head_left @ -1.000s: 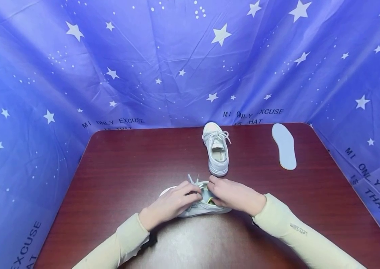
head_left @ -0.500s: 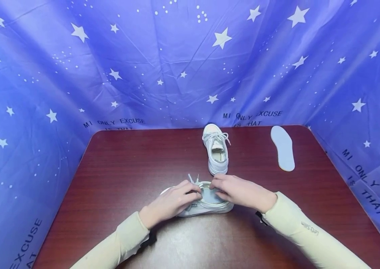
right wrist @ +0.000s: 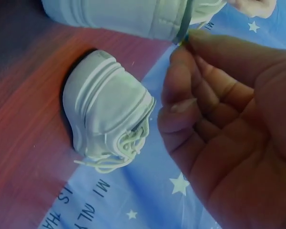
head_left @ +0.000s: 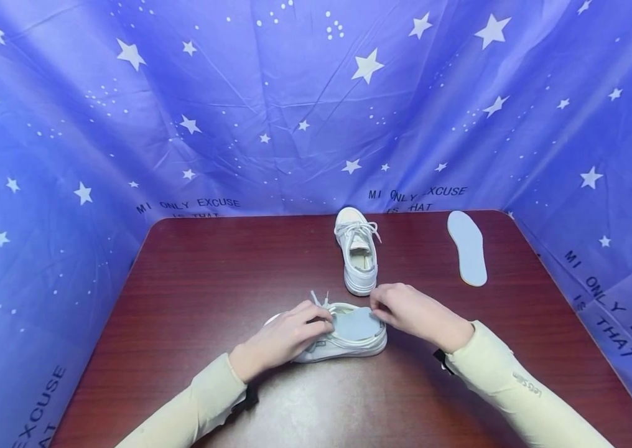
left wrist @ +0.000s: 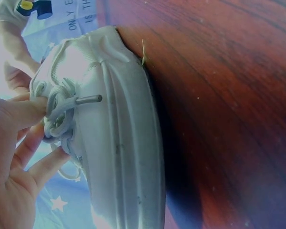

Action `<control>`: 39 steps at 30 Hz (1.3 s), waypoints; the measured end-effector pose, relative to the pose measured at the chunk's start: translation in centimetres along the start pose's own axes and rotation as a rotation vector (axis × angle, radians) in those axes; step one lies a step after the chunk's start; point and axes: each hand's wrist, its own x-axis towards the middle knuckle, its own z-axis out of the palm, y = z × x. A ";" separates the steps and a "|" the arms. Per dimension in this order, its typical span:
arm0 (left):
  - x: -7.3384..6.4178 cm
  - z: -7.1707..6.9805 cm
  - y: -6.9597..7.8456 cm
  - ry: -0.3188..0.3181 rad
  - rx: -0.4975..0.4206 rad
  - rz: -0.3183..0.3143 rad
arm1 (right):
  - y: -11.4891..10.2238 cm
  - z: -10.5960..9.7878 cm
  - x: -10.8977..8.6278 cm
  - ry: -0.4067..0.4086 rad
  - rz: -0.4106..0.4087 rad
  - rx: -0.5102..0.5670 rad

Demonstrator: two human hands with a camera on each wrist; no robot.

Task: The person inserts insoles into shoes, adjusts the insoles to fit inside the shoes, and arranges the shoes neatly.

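Observation:
A white lace-up sneaker (head_left: 344, 354) lies sideways on the table, toe to the left. My left hand (head_left: 288, 336) grips it at the laces and tongue; in the left wrist view the thumb lies by the lace knot (left wrist: 61, 107). A pale grey-blue insole (head_left: 356, 325) sits partly inside the shoe, its heel end raised at the opening. My right hand (head_left: 419, 316) pinches that heel end between thumb and fingers, and the right wrist view shows the insole's thin edge (right wrist: 185, 21) at the fingertips. The insole's front part is hidden in the shoe.
A second white sneaker (head_left: 359, 281) stands just behind, toe toward the back edge, close to my right hand. Another pale insole (head_left: 468, 249) lies flat at the right rear of the dark red table (head_left: 209, 267). A blue star-patterned cloth (head_left: 271, 93) surrounds the table.
My right hand has moved right, out of the shoe opening, and the insole's heel end has come up with it. The left hand keeps its place on the laces.

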 end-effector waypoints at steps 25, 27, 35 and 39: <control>0.2 -0.3 0.1 -0.009 -0.012 -0.008 | -1.8 -0.6 2.0 -0.192 0.266 0.031; 0.2 -0.3 0.2 -0.009 -0.012 -0.007 | -1.9 -0.6 2.3 -0.209 0.282 0.028; 0.2 -0.3 0.1 -0.012 -0.036 -0.021 | -1.7 0.2 3.1 -0.293 0.349 0.017; 0.1 -0.2 0.1 -0.011 -0.043 -0.023 | -1.2 0.4 2.8 -0.262 0.300 0.021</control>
